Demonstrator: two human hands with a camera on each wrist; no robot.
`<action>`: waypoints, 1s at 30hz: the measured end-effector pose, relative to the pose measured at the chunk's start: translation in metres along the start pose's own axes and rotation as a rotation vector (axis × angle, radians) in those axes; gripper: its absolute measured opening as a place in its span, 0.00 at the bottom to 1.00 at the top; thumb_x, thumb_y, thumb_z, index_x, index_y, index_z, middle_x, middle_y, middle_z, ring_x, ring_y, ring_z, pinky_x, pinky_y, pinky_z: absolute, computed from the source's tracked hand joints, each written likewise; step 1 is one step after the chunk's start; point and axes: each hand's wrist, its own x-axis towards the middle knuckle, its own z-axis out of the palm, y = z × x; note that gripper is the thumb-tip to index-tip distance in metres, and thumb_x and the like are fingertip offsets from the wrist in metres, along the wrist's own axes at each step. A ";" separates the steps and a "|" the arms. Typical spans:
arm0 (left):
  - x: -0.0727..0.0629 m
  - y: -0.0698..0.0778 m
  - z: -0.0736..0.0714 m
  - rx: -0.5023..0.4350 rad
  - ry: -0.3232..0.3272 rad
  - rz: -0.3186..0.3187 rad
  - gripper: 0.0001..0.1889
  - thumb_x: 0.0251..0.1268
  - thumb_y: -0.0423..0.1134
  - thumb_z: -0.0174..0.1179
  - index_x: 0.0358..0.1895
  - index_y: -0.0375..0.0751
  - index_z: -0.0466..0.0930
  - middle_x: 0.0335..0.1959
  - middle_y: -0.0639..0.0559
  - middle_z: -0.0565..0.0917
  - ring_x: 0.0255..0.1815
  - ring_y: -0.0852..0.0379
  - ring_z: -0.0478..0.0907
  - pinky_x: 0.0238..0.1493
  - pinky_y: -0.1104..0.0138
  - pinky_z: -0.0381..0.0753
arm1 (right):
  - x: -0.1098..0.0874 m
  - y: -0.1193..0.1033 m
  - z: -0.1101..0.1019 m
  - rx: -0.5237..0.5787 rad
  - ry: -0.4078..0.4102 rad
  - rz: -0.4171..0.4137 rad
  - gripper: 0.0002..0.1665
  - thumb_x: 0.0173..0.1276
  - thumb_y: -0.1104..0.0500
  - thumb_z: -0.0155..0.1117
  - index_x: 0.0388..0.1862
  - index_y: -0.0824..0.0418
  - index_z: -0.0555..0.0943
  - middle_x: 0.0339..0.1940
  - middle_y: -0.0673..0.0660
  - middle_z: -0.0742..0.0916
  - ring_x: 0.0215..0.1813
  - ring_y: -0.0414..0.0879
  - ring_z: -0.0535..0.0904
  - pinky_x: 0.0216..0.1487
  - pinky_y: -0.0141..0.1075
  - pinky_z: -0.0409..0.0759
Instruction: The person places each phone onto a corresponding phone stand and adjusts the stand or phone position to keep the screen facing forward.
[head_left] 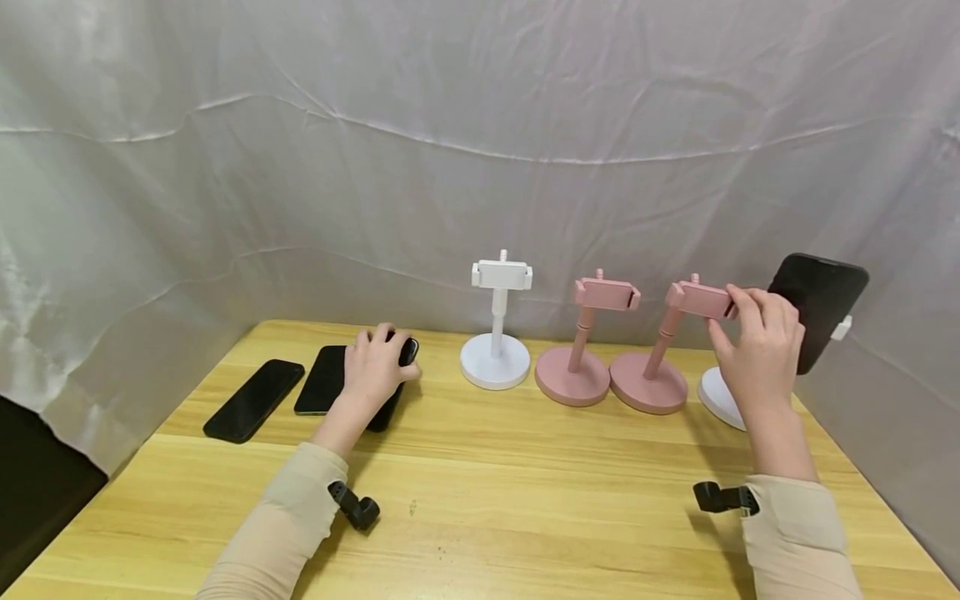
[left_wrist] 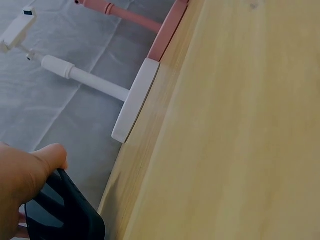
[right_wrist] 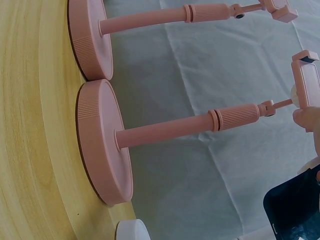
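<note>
My left hand (head_left: pixel 372 364) grips a black smartphone (head_left: pixel 386 408) by its sides, its thumb on the near edge; the left wrist view shows this phone (left_wrist: pixel 75 215) tilted. Under the same hand's wrist side lies a second dark phone (head_left: pixel 322 379), partly covered. With thumb and fingers my right hand (head_left: pixel 763 346) pinches the right end of the clamp (head_left: pixel 701 299) on the right-hand pink phone stand (head_left: pixel 651 392). That stand's round base (right_wrist: pixel 107 145) rests on the table in the right wrist view.
Another black phone (head_left: pixel 253 402) lies at the far left. A white stand (head_left: pixel 495 367) and another pink stand (head_left: pixel 572 382) stand along the back of the wooden table (head_left: pixel 480 508). Behind the right hand, a white stand (head_left: pixel 720 398) bears an upright phone (head_left: pixel 821 304). Grey cloth (head_left: pixel 420 192) hangs behind.
</note>
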 end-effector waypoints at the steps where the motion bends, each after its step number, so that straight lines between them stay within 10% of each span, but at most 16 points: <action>1: 0.000 -0.001 -0.001 -0.003 -0.001 -0.004 0.26 0.54 0.49 0.61 0.60 0.53 0.77 0.61 0.43 0.75 0.54 0.32 0.72 0.43 0.43 0.75 | 0.000 0.000 0.000 -0.001 -0.003 -0.001 0.27 0.61 0.66 0.69 0.59 0.70 0.76 0.53 0.72 0.77 0.60 0.70 0.68 0.52 0.62 0.63; 30: 0.005 -0.007 -0.022 -0.032 0.050 -0.040 0.26 0.57 0.50 0.64 0.60 0.51 0.76 0.62 0.42 0.73 0.58 0.32 0.70 0.46 0.41 0.75 | 0.001 -0.003 0.000 0.004 0.022 0.011 0.27 0.59 0.67 0.70 0.58 0.69 0.77 0.52 0.72 0.78 0.59 0.68 0.69 0.53 0.62 0.64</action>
